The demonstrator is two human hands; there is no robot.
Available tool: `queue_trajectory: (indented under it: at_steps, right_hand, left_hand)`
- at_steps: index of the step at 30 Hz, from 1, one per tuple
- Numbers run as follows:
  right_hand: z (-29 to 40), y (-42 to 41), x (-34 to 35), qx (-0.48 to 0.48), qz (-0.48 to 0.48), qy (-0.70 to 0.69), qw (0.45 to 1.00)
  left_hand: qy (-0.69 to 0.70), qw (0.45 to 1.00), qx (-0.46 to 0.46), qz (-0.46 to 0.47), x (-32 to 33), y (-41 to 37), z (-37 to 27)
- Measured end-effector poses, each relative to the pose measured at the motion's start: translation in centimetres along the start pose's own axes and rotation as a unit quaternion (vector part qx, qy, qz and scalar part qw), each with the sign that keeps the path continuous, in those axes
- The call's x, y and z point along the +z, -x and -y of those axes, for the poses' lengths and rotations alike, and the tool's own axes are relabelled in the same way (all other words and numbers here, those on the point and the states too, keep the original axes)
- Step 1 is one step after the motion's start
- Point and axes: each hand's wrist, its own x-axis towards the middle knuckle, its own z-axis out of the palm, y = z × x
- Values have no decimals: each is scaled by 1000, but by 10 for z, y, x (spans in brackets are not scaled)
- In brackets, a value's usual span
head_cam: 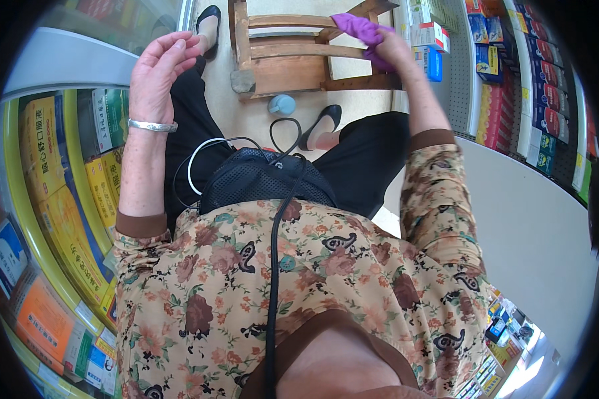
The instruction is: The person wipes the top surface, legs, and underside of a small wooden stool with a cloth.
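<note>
My right hand grips a bunched purple cloth. The cloth lies against the right end of the slats of a wooden chair or stool. This wooden piece stands on the floor between and beyond my feet, and one of its corners looks worn and grey. My left hand, with a silver bangle at the wrist, is raised to the left with loosely bent fingers and nothing in them. It hovers near a glass-fronted case, apart from the wood.
A light-blue round container sits on the floor near my right shoe. Shelves of boxed medicines flank my left, and more boxes line the right. A white counter surface is at my right elbow. A black mesh pouch with cables hangs at my waist.
</note>
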Motion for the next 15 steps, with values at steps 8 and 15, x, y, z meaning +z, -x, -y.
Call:
queue_trajectory:
  at_steps: [8, 15]
  right_hand:
    - [213, 13, 37, -195, 66, -520, 829]
    - [142, 2, 31, -150, 143, -302, 930]
  left_hand:
    - [0, 1000, -24, -6, -6, -1, -1]
    - [-1, 1000, -5, -9, -7, -4, -8]
